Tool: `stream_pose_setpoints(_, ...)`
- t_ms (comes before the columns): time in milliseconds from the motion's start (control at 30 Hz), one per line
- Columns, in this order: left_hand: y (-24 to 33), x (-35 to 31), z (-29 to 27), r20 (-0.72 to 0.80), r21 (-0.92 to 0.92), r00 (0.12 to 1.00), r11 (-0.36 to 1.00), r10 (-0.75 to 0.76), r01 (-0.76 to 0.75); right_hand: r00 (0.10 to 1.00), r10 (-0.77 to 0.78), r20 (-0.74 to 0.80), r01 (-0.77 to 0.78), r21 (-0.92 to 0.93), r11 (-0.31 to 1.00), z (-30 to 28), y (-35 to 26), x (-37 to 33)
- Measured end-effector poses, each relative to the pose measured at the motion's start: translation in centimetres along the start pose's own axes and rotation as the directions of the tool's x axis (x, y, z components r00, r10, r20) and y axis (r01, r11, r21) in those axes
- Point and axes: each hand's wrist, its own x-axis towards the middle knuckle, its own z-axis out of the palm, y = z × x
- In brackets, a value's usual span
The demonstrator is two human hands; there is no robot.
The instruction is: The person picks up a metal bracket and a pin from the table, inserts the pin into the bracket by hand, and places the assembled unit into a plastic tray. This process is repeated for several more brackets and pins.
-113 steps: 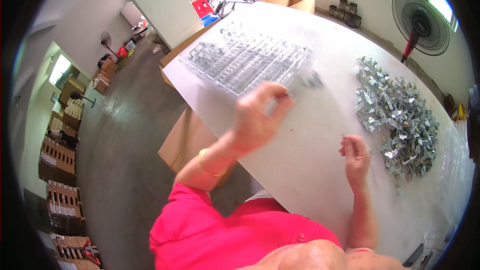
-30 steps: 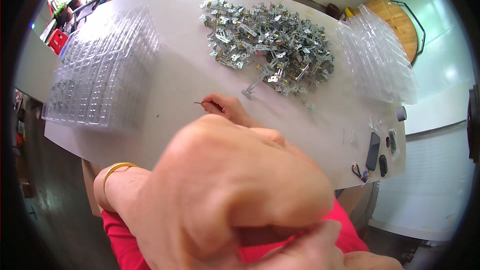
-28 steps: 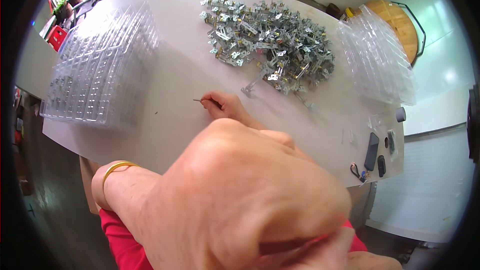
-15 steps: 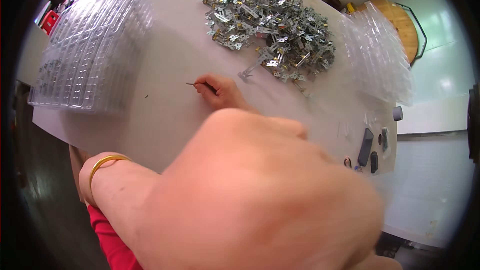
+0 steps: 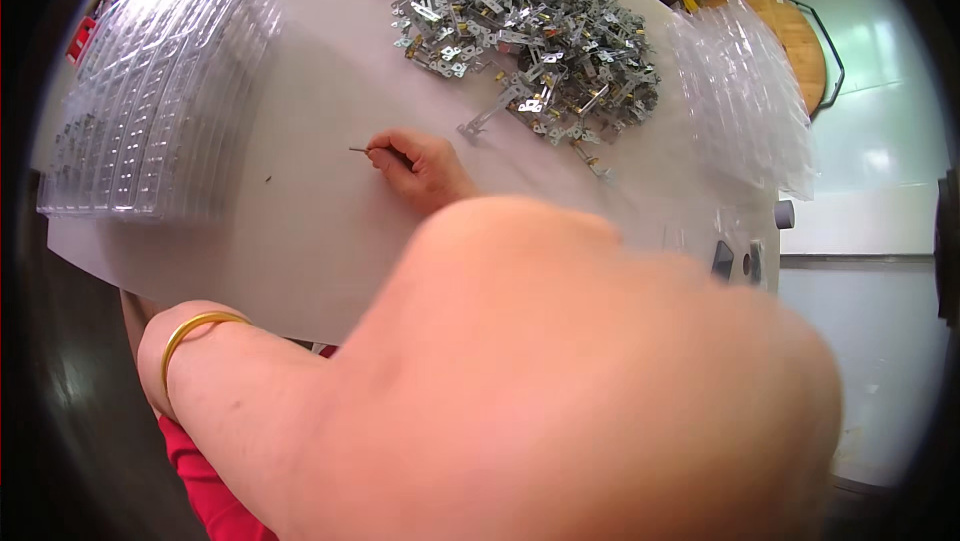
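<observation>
My left hand (image 5: 590, 371) looms large and blurred close in front, a gold bangle (image 5: 205, 319) round its wrist. Its fingers are out of sight, so whether it holds anything cannot be made out. Beyond it, my right hand (image 5: 425, 171) rests low over the pale table (image 5: 320, 91), fingers curled in a pinch. A short thin metal rod (image 5: 357, 150) pokes out leftward from between the thumb and fingertips. Left of that lies a tiny dark piece (image 5: 268, 179). The right forearm is hidden behind my left hand.
A heap of small metal brackets (image 5: 540, 51) with brass-coloured bits covers the table's far side. Stacked clear plastic trays (image 5: 150, 91) stand at left, more clear plastic (image 5: 745, 91) at right. A grey round object (image 5: 785, 214) and a dark flat object (image 5: 722, 259) sit near the right edge.
The view has shifted, so the table's things appear farther left and slightly higher. My left hand reaches farther right and covers some small dark items. My right hand keeps its pinch on the rod.
</observation>
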Motion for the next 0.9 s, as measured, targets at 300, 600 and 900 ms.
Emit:
stream_pose_setpoints(300,1.2,2.9,1.1,-0.132,0.150,0.991,0.989,0.031,-0.011,0.997,-0.065,0.045,0.065,-0.008,0.998,0.3,-0.7,0.4)
stream_pose_setpoints(600,0.4,0.9,-0.9,0.005,-0.092,1.000,0.996,0.014,-0.013,0.998,-0.066,0.015,0.066,-0.040,0.997,-0.9,-0.4,0.2)
stream_pose_setpoints(900,-0.9,4.6,-5.4,0.525,-0.085,0.794,0.947,0.307,-0.310,0.992,-0.126,0.000,0.126,-0.053,0.991,-1.1,0.4,0.2)
